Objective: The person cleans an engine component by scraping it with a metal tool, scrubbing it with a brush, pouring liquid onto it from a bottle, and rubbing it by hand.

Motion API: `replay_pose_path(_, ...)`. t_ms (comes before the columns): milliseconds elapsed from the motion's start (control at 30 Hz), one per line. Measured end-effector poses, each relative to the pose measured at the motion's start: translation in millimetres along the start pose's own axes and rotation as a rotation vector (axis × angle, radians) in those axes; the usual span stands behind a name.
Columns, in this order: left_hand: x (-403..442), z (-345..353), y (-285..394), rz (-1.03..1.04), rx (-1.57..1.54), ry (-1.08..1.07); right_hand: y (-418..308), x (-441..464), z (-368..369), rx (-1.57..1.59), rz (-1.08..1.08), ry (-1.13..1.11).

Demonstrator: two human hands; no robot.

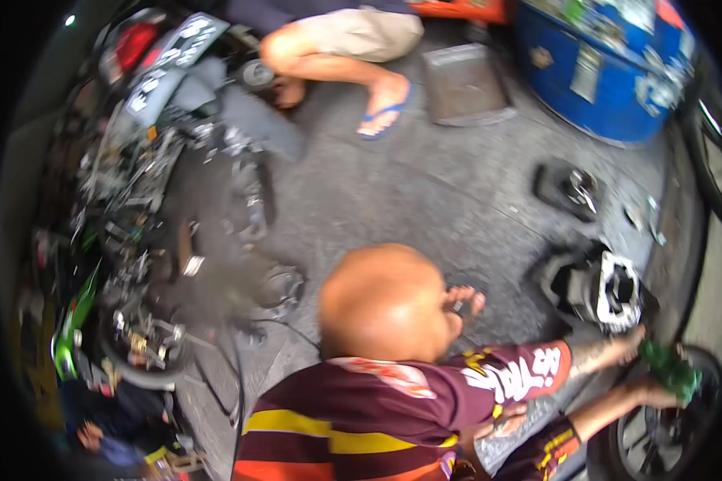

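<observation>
Both arms, in maroon sleeves, reach to the lower right. My right hand (pixel 654 392) is closed on a crumpled green cloth (pixel 675 370) beside a dark wheel (pixel 627 445). At the cloth's upper left edge is my left hand (pixel 630 345); its fingers are hidden and blurred, so its grip cannot be made out. My bent knee (pixel 385 301) and toes (pixel 467 300) show in the middle. Just above my left hand, a black part with a white-edged frame (pixel 620 290) lies on the floor.
Another person's leg and sandaled foot (pixel 387 106) are at the top. A metal tray (pixel 468 86) and a blue drum (pixel 598 84) stand at upper right, a black part (pixel 571 189) below them. Motorcycle parts (pixel 128 188) crowd the left, with a cable (pixel 293 327) near my knee.
</observation>
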State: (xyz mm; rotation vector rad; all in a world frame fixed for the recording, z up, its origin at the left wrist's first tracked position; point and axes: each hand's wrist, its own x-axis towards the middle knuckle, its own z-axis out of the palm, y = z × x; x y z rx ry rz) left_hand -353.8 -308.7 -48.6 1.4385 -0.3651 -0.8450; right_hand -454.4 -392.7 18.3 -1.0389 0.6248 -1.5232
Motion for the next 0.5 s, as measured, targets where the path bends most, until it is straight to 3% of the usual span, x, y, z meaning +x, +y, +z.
replay_pose_path(100,-22,4,9,-0.219,-0.187,-0.099,-8,-26,25,0.275,0.088,0.010)
replay_pose_path(133,-20,8,3,-0.303,-0.248,-0.125,-8,-28,31,0.277,-0.003,0.052)
replay_pose_path(167,-20,13,0,-0.376,-0.287,-0.153,-13,-33,43,0.192,0.007,0.218)
replay_pose_path(200,-14,9,7,-0.438,-0.322,-0.160,1,-28,23,0.372,-0.003,0.027)
replay_pose_path(267,0,19,-5,-0.488,-0.312,-0.154,3,-32,30,0.112,-0.043,0.362)
replay_pose_path(300,7,23,-9,-0.448,-0.272,-0.122,-9,-42,58,0.084,-0.164,0.493)
replay_pose_path(367,17,39,-27,-0.212,-0.123,-0.038,3,-46,51,-0.173,-0.311,0.427)
replay_pose_path(433,-2,26,18,0.006,0.011,-0.106,7,-48,55,0.063,-0.072,0.472)
replay_pose_path(500,-4,17,31,0.001,0.085,-0.178,7,-47,53,0.198,-0.036,0.509)
